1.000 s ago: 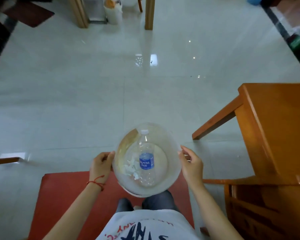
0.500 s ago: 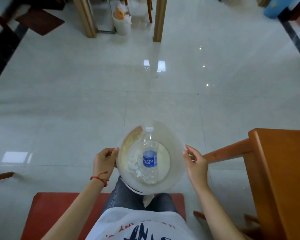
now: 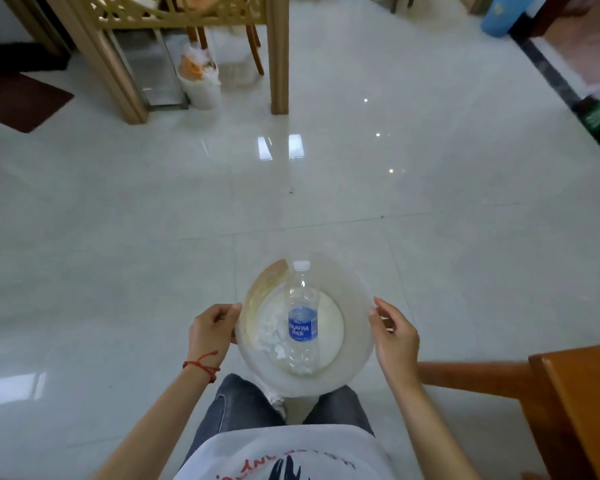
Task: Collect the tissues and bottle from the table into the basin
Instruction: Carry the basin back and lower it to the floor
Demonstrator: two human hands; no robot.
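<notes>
Two hands carry a translucent basin (image 3: 357,306) above the white tiled floor (image 3: 118,237): the left hand (image 3: 210,332) has its fingers clamped on the left rim, and the right hand (image 3: 395,339) grips the right rim. Inside lies the bottle (image 3: 302,320), cap at the far side, with crumpled tissues (image 3: 269,336) touching its left flank. An orange wooden counter (image 3: 582,407) stands near right.

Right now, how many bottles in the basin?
1. The bottle lies in the basin, cap pointing away from the person, tissues beside it on its left. None seems hidden.
</notes>
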